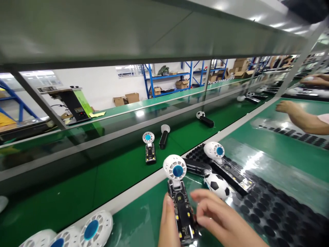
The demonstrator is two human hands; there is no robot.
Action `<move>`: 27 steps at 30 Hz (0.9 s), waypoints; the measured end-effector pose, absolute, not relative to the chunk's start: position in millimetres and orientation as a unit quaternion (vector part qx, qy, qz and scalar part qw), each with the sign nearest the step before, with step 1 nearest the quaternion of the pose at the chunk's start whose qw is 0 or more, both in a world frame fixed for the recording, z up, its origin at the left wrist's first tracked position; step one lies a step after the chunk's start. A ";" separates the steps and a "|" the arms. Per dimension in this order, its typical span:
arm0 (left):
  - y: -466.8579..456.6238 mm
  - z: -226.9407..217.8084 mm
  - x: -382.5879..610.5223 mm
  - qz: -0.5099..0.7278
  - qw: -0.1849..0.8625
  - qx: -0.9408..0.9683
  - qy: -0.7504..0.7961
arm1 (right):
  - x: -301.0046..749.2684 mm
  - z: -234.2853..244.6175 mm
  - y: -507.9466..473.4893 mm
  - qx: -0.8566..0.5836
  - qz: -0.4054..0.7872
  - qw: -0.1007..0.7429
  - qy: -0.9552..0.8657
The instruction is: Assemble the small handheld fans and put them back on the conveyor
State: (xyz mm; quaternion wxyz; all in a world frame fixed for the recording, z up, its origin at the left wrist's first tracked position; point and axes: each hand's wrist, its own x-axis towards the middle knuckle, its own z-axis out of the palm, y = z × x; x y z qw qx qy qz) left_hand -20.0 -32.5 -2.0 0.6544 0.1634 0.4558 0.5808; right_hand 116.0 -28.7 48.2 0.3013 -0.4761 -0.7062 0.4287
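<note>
My left hand [168, 221] grips a small handheld fan [183, 206] at the low middle of the view. Its white round head with a blue centre points up, and its body shows a bare circuit board with small yellow parts. Close to the fan's right side is my right hand [218, 216], thumb and index finger curled toward each other; whether anything is between them is hidden. Just beyond that hand lie another fan with a soccer-ball head [217, 185] and an open-bodied fan [232, 171]. They rest on a sheet of black round stickers [272, 206].
A green conveyor belt [113, 181] runs beyond the bench edge, carrying several fans, one with its circuit board [150, 154] exposed. White fan heads [96, 228] lie at lower left. At right is another person's arm [300, 116]. A metal shelf [102, 31] hangs overhead.
</note>
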 end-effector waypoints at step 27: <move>-36.3 3.3 -15.3 0.584 0.585 0.182 0.532 | 85.4 63.6 -4.8 -0.490 0.343 0.282 -0.750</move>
